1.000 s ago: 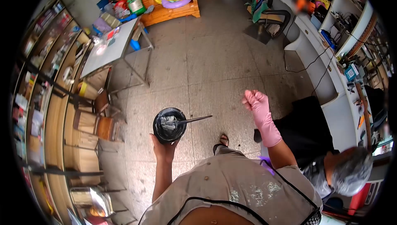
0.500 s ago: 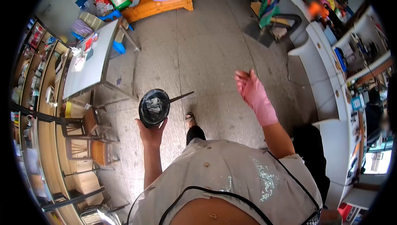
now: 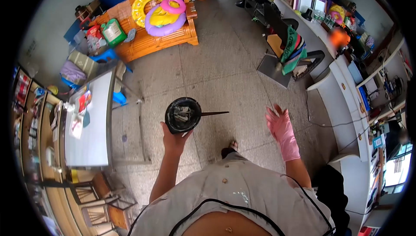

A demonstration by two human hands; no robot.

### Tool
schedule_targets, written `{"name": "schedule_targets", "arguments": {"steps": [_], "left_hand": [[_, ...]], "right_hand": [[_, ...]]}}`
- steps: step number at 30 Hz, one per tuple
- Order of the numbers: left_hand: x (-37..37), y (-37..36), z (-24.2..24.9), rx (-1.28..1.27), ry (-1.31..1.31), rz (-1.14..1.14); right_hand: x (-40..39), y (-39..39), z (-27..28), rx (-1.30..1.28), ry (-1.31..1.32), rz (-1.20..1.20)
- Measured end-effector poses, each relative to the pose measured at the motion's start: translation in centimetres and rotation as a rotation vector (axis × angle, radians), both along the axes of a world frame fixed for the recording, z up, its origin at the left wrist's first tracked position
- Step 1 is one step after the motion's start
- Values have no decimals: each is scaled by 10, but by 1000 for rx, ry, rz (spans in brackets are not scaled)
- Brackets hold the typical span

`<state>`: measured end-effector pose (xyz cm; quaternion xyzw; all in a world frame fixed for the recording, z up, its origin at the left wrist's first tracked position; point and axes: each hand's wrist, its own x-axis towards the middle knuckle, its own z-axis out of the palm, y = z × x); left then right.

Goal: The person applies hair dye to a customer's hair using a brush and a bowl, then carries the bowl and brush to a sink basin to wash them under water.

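My left hand [image 3: 174, 143] is bare and closed around the underside of a black bowl [image 3: 171, 124], its thumb and fingertips showing at the lower edge. Pale streaks of paste coat the bowl's inside. A thin dark pointed handle [image 3: 215, 113] sticks out over the bowl's right rim; whatever end it has inside is hard to pick out among the smears. Out to the right, my right hand [image 3: 282, 133] wears a pink glove. Its fingers are partly spread and hold nothing, apart from the bowl, above the floor.
A white-topped table [image 3: 93, 136] stands to the left, with wooden chairs [image 3: 104, 188] below it. Inflatable swim rings [image 3: 164, 13] lie on a wooden bench [image 3: 143, 49] ahead. On the right, a chair with a green striped towel [image 3: 291, 52] stands by a white counter [image 3: 342, 86].
The view has swung up and shifted, showing more of the room ahead. My left hand still holds the bowl, now farther right in view. My gloved right fingers have spread apart.
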<state>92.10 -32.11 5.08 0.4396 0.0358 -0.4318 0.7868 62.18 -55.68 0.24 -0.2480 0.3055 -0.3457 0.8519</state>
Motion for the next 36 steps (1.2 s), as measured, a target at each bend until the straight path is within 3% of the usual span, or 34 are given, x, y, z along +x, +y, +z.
{"name": "schedule_targets", "arguments": {"steps": [4,5,10,18,22,24,29,30,36], "left_hand": [[48,-121,-19,-33,4,-44],[58,-145,-21,-44,-7,-46],[126,-273,-13,-79,62,17],[265,-401,-30,-13,12,234],[350,-473,-46,15,18,262],[397,-521,-49,-22,-11,263],[485,-648,-47,-25,40,249],[497,-672,-51,-34,2,180],[568,-847,-51,1,41,-14]], "right_hand": [[50,-97,-28,114,65,-36],[64,-120,-28,26,146,-36],[135,-268,-35,71,42,-14],[319,-449,-32,116,36,146],[400,-537,-78,114,68,140],[424,-585,-111,220,347,-7],[393,-670,-229,276,702,-260],[382,-683,-236,333,806,-330],[374,-729,-242,597,875,-560]]}}
